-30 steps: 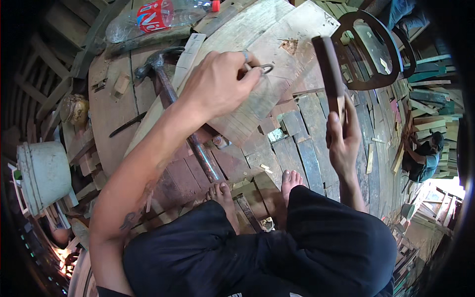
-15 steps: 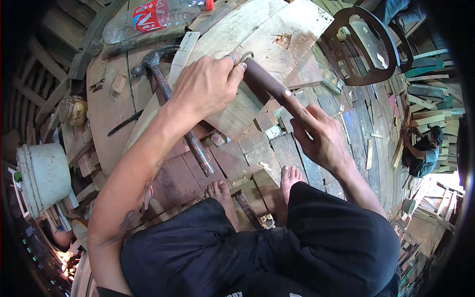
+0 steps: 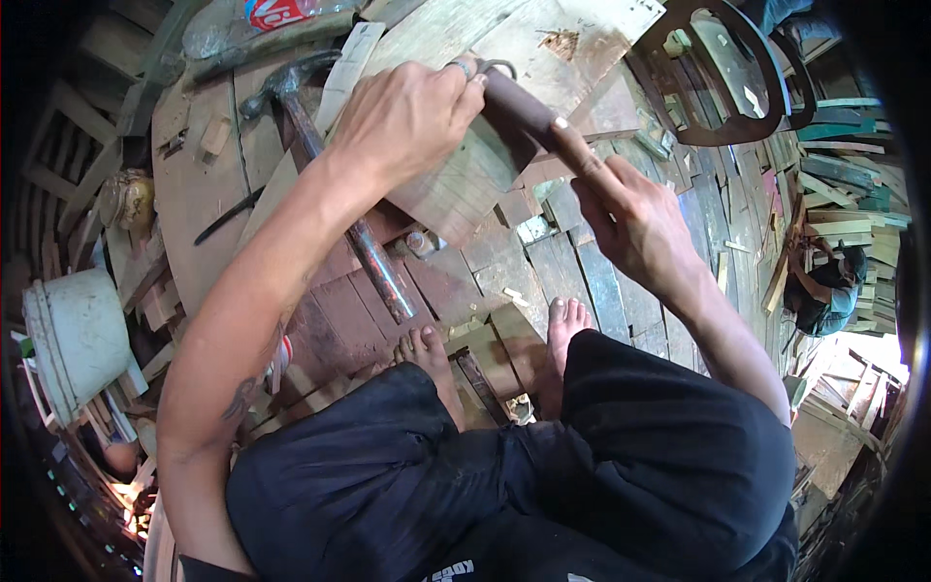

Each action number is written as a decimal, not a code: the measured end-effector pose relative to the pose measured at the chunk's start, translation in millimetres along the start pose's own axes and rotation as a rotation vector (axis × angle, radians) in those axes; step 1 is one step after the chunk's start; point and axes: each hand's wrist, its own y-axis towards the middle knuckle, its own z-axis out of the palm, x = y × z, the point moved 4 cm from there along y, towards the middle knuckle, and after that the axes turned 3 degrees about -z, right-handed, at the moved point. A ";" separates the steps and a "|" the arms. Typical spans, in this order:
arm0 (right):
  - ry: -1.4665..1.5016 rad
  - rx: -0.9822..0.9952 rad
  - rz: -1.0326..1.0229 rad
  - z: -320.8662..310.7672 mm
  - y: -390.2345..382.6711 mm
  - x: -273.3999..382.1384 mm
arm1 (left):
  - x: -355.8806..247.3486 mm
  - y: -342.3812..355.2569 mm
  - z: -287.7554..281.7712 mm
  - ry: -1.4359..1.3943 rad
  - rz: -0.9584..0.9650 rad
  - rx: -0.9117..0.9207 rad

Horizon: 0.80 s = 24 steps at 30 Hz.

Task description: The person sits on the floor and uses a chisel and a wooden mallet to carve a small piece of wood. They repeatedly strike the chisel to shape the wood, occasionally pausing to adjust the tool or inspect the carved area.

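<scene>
My left hand [image 3: 412, 116] is closed on a small curved metal piece [image 3: 499, 65] above a pale wooden board [image 3: 456, 184] with pencil lines. My right hand [image 3: 630, 218] grips a dark brown bar [image 3: 519, 107], index finger stretched along it; its far end lies against the metal piece at my left fingertips. A claw hammer [image 3: 383, 272] with a worn handle lies diagonally under my left forearm, partly hidden. Left of it is a thin dark strip [image 3: 218, 218], too small to identify. My bare feet rest below on planks.
A white bucket [image 3: 78, 349] and a jar [image 3: 126, 199] stand at left. A plastic bottle [image 3: 213, 24] lies at top. A dark curved frame [image 3: 718, 126] is at upper right. A person [image 3: 819, 291] crouches among stacked boards on the right; another person's legs show top right.
My right hand has swung the dark bar from upright at the right to lie slanting against my left fingers. Both hands now sit higher in the picture.
</scene>
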 end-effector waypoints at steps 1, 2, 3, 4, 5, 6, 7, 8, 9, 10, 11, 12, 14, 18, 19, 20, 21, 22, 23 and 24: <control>0.010 -0.016 -0.006 -0.1 0.7 1.3 | -0.5 -2.1 0.7 0.003 -0.012 0.005; 0.009 -0.036 -0.004 -2.0 0.0 0.5 | -2.6 -2.1 1.0 -0.007 -0.009 0.011; 0.005 -0.036 0.002 -1.1 0.1 -0.4 | -7.0 -2.2 0.6 0.023 0.067 -0.021; 0.004 -0.031 0.011 0.7 -0.2 -1.7 | -11.4 -2.7 0.9 0.053 0.144 -0.054; 0.007 -0.042 -0.004 4.2 -0.7 -2.8 | -13.1 -3.3 4.2 0.048 0.147 -0.048; 0.010 -0.054 -0.020 7.2 -0.6 -3.8 | -17.3 -3.8 6.8 0.085 0.194 -0.064; 0.011 -0.054 -0.013 10.3 1.2 -5.1 | -21.3 -4.1 8.4 0.124 0.242 -0.081; 0.017 -0.074 -0.024 12.2 3.7 -6.1 | -25.2 -2.3 6.8 0.122 0.248 -0.079; 0.023 -0.094 -0.036 13.1 5.9 -7.2 | -25.6 1.5 5.1 0.155 0.189 -0.039; 0.022 -0.099 -0.031 13.6 7.2 -9.5 | -26.0 6.1 1.9 0.189 0.132 0.001; 0.034 -0.115 -0.045 16.9 9.2 -10.9 | -21.4 9.1 -3.4 0.195 0.135 0.006; 0.045 -0.134 -0.060 17.6 10.7 -10.6 | -13.3 12.2 -13.1 0.232 0.136 0.018; 0.016 -0.124 -0.054 6.6 10.4 -10.1 | -13.1 23.3 -34.6 0.258 0.163 0.019; 0.042 -0.125 -0.071 19.5 11.9 -12.9 | -19.4 28.6 -52.4 0.117 0.293 0.191; 0.050 -0.132 -0.081 18.7 13.2 -9.6 | -0.9 33.9 -46.3 0.157 0.456 0.178; 0.054 -0.121 -0.067 15.1 11.6 -9.7 | -3.9 40.4 -46.8 0.192 0.629 0.164; 0.060 -0.110 -0.054 12.6 9.9 -9.6 | 4.5 47.8 -45.0 0.238 0.523 0.315; 0.065 -0.117 -0.058 10.5 8.0 -8.4 | 8.5 49.7 -47.3 0.247 0.522 0.317; 0.071 -0.092 -0.029 10.2 5.0 -10.2 | 7.8 53.0 -44.0 0.278 0.500 0.419; 0.079 -0.065 0.000 11.1 3.0 -12.9 | 8.3 54.8 -40.2 0.310 0.474 0.522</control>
